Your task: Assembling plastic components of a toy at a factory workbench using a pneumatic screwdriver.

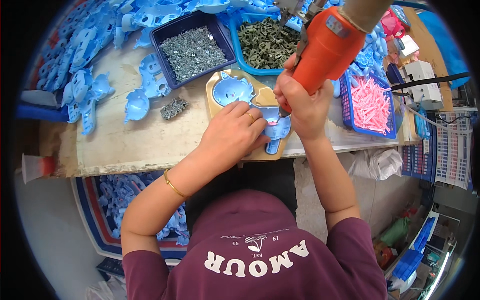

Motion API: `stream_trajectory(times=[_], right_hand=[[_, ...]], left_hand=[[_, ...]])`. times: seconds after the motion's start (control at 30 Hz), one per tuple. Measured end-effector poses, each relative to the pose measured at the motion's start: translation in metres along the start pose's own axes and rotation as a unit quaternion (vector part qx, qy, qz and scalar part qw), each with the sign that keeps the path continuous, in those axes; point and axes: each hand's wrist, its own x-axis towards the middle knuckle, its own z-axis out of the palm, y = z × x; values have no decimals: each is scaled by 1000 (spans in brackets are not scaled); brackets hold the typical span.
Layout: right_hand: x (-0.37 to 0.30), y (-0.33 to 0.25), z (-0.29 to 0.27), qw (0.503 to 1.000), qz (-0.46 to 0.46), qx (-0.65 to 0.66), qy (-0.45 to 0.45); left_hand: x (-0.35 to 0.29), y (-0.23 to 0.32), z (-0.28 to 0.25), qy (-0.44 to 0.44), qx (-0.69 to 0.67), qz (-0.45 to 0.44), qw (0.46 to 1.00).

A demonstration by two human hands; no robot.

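Note:
My right hand [306, 102] is wrapped around an orange electric screwdriver [327, 52]. It tilts down to the left, its tip on a light blue plastic shell [232, 91] near a small pink piece. That shell lies hollow side up in a tan holding block [214, 82] at the table's front edge. My left hand [231, 131] presses the shell with bent fingers and covers part of it; its fingertips are partly hidden. A ring and a bracelet show on this hand and wrist.
Beyond the block stand a dark blue tray of screws [192, 52] and a light blue tray of dark metal parts [267, 45]. A basket of pink pieces [370, 105] is at the right. Blue shells [85, 95] pile up left; a small screw heap [173, 108] lies nearer.

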Motion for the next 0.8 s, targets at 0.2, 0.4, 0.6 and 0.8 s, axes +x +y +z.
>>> stream_trajectory(times=[0.2,0.4,0.6,0.8], right_hand=[[12,-26,7,994,-23,-60,-86],[35,-64,18,954,-251,-146,-71],[132,-124,17,886,-388,-219,128],[177,-131,18,931,-262,-135,-214]], left_hand=[[-7,1,-9,47,-42,-8,998],[-31,-7,-26,120,-24,-36,992],[-45,-3,-23,120,-20,-39,992],[-51,-4,-23,94,-15,-49,994]])
